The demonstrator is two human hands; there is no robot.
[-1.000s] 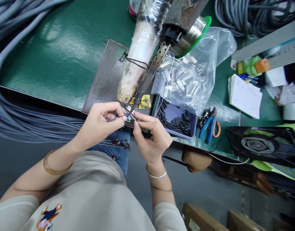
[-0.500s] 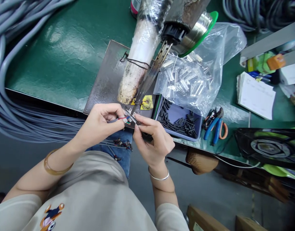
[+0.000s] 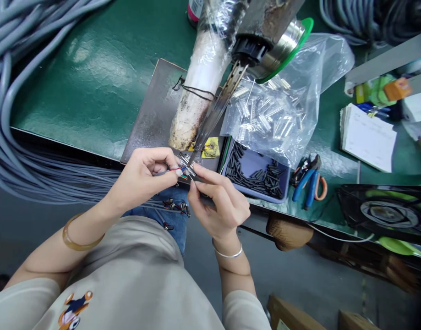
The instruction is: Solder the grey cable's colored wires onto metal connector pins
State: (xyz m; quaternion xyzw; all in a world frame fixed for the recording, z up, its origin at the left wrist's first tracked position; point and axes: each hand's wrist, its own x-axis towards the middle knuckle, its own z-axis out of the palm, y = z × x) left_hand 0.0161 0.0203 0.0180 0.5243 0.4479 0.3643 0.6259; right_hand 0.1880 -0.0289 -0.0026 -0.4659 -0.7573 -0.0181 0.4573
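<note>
My left hand (image 3: 150,176) is closed in a pinch on a cable whose thin red, blue and green wires (image 3: 183,172) fan out at its end. Those wires meet a small metal-pinned connector (image 3: 187,163), over which the tip of a fixed soldering iron (image 3: 215,114) comes down. My right hand (image 3: 220,197) pinches a thin silvery solder wire (image 3: 191,178) between thumb and fingers, its index fingertip beside the connector. The exact contact of tip, solder and pins is too small to tell.
A dark board (image 3: 151,107) lies under the iron, beside a white wrapped tube (image 3: 189,101). To the right are a bin of black sleeves (image 3: 254,176), a bag of connectors (image 3: 268,110), a solder spool (image 3: 286,41) and pliers (image 3: 308,183). Grey cables (image 3: 11,114) fill the left.
My right thumb and fingers have shifted slightly left and down at the connector. My left hand stays nearly still, and the whole view has slid a little.
</note>
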